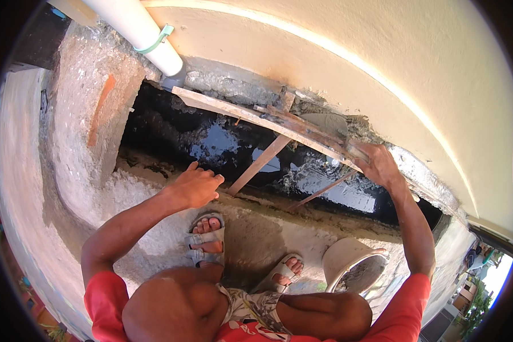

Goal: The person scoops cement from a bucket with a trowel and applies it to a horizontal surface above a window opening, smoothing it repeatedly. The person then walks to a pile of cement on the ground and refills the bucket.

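My right hand is closed at the wall side of the drain, gripping what looks like a trowel. Its flat grey blade lies against wet mortar behind a long wooden board. The board runs along the foot of the wall, and a wooden strut props it from the near side of the drain. My left hand hovers over the drain's near edge, fingers loosely bent and apart, with nothing in it. It is left of the strut and touches nothing.
Dark water fills the open drain between me and the beige wall. A thinner stick also braces the board. A white pipe comes down at the upper left. Beside my sandalled feet stands a bucket with grey mix inside.
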Action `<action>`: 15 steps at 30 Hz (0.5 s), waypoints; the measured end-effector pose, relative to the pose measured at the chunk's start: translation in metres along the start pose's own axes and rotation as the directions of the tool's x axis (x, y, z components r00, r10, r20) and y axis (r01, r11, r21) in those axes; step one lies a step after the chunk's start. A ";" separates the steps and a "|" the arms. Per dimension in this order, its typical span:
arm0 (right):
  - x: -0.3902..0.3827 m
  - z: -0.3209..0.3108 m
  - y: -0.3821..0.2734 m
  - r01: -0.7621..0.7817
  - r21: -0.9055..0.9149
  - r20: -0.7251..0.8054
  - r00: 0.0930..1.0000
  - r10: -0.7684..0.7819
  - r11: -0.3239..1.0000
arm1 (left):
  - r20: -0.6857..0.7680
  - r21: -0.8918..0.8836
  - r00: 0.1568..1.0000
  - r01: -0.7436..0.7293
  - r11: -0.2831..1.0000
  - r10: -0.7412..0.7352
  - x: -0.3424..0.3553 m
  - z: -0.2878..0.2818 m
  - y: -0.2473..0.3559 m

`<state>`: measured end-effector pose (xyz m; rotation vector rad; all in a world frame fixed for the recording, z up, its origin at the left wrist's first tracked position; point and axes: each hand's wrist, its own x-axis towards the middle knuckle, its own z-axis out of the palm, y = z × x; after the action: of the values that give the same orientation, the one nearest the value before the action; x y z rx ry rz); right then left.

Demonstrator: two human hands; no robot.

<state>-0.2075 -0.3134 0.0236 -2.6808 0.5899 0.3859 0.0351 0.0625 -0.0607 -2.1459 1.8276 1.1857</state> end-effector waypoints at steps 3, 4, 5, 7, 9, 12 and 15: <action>0.002 -0.004 -0.006 -0.031 -0.049 0.013 0.999 0.032 0.998 | 0.039 -0.002 0.999 0.016 1.000 -0.015 -0.003 -0.004 0.001; 0.000 0.003 -0.001 -0.019 -0.034 -0.012 1.000 0.018 0.999 | 0.050 -0.009 0.999 0.007 1.000 -0.007 -0.002 -0.007 0.003; -0.002 0.011 0.003 -0.006 -0.020 -0.038 0.999 0.006 1.000 | 0.060 -0.015 0.998 -0.002 1.000 0.003 -0.002 -0.009 0.005; 0.003 0.011 0.001 0.052 -0.111 -0.001 0.999 -0.052 0.992 | 0.068 -0.004 0.998 0.012 1.000 -0.012 0.002 -0.007 0.006; 0.004 -0.002 -0.001 0.057 -0.091 -0.041 0.997 -0.061 0.994 | 0.050 0.002 0.999 0.006 1.000 -0.006 0.001 -0.006 0.006; 0.006 0.010 0.000 0.058 -0.059 -0.070 0.996 -0.062 0.997 | 0.036 -0.012 0.999 -0.001 1.000 0.002 -0.002 -0.003 0.004; 0.001 0.017 0.005 0.068 -0.148 -0.061 0.995 -0.078 0.987 | 0.083 -0.023 0.997 0.010 1.000 -0.008 0.004 -0.007 0.006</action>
<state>-0.2122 -0.3109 0.0069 -2.8560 0.4978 0.3326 0.0334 0.0542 -0.0560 -2.0818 1.7771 1.2804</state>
